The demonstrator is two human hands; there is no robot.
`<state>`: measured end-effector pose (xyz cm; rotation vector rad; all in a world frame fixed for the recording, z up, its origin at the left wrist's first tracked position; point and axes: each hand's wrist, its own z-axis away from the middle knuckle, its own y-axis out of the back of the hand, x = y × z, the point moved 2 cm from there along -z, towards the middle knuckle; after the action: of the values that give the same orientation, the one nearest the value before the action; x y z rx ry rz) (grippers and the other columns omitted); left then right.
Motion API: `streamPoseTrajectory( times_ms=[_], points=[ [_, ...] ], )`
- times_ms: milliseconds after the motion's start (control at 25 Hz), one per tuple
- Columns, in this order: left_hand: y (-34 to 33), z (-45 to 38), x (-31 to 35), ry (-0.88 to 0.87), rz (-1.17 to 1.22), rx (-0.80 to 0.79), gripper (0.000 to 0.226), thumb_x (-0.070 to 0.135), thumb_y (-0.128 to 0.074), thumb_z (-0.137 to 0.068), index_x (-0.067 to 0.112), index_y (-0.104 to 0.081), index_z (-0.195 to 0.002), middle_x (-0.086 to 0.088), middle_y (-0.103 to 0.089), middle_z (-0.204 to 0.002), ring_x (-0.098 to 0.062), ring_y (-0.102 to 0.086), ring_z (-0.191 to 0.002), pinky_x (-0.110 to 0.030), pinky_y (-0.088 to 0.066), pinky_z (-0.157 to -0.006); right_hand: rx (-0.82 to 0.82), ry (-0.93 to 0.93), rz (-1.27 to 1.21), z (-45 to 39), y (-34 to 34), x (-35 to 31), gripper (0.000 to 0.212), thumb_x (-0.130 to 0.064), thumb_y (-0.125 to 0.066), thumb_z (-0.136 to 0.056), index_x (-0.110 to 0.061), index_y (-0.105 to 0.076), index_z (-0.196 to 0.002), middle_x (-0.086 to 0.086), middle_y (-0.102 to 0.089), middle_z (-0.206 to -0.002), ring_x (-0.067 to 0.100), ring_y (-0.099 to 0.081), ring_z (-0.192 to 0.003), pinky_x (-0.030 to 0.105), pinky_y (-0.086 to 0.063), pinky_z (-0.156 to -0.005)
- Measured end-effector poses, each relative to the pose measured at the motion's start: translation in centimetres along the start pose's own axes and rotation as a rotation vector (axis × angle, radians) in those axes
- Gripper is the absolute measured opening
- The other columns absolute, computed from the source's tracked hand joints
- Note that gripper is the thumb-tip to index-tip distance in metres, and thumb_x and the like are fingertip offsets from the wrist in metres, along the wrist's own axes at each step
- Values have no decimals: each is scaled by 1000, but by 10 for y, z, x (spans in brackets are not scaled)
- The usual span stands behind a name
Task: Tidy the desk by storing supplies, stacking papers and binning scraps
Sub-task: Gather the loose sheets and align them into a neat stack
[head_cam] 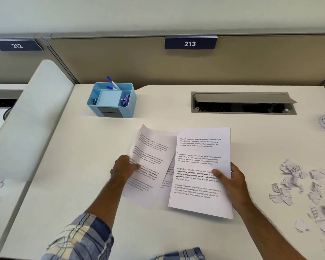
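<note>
White desk [83,166] — organizer [112,100], scraps [298,186].

Two hands [124,168], two pens [112,83], one organizer [111,99], two desk signs [190,43]

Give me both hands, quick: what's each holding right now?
Left hand: closed on the tilted printed sheet, pinching its left edge.
Right hand: closed on the paper stack, thumb on top.

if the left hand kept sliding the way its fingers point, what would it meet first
The left hand points right, across the tilted sheet it pinches. Going on that way, it would likely meet the paper stack held by the right hand first, though their relative height is hard to judge.
</note>
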<state>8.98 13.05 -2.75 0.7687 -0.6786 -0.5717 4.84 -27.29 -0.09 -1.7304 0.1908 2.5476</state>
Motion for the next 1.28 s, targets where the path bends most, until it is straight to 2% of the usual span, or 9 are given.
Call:
streamPoseTrajectory(
  times_ms=[120, 240, 320, 440, 600, 840, 960, 1280],
  points=[
    [3, 10, -4, -12, 28, 31, 40, 37, -85, -76, 13, -67, -101, -9, -74, -107, -31, -70, -97, -42, -59, -85, 8, 3, -6, 4, 4, 0, 31, -16, -80, -87, -19, -69, -116, -1, -78, -110, 24, -76, -98, 53, -59, -91],
    [0, 22, -3, -30, 26, 99, 35, 33, -81, -78, 14, -66, -104, -9, -73, -109, -32, -70, -98, -42, -59, -85, 15, 10, -7, 9, 8, 1, 32, -16, -80, -87, -19, -69, -116, -1, -78, -111, 24, -76, -99, 52, -59, -91],
    [-2, 26, -1, -25, 33, 110, 40, 31, -81, -79, 12, -65, -110, -11, -73, -113, -34, -70, -101, -42, -59, -87, 19, 16, -3, 12, 10, 1, 31, -16, -79, -87, -19, -69, -117, -1, -78, -111, 24, -76, -99, 52, -59, -91],
    [-2, 29, -2, 15, 84, 75, 49, 28, -84, -78, 7, -60, -116, -15, -70, -120, -37, -68, -107, -43, -57, -88, 32, 27, -1, 18, 14, 1, 32, -15, -79, -88, -18, -68, -117, -1, -78, -111, 23, -76, -99, 51, -59, -91],
    [1, 28, -5, 35, 90, 36, 51, 28, -87, -77, 1, -64, -114, -19, -70, -120, -37, -69, -107, -41, -57, -86, 49, 29, -2, 25, 20, 3, 31, -16, -79, -88, -19, -69, -117, -2, -78, -111, 23, -76, -98, 48, -60, -89],
    [8, 31, -13, 30, 153, -7, 42, 24, -83, -76, 1, -70, -108, -17, -75, -108, -32, -71, -94, -38, -60, -81, 68, 36, 0, 33, 25, 3, 29, -14, -78, -89, -18, -68, -116, -2, -78, -110, 23, -76, -97, 45, -61, -87],
    [23, 37, -12, -13, 205, 30, 39, 24, -80, -79, 3, -68, -109, -8, -71, -100, -28, -67, -88, -34, -55, -77, 68, 40, 13, 34, 26, 6, 30, -16, -78, -88, -19, -68, -116, -3, -78, -110, 22, -76, -97, 46, -61, -87],
    [87, 89, -3, -225, 474, 108, 32, 22, -85, -80, 15, -75, -109, 0, -78, -96, -19, -75, -82, -41, -62, -81, -16, 54, 85, 36, 13, 10, 34, -20, -79, -89, -21, -67, -120, -4, -78, -112, 20, -76, -98, 46, -60, -88]
  ],
)
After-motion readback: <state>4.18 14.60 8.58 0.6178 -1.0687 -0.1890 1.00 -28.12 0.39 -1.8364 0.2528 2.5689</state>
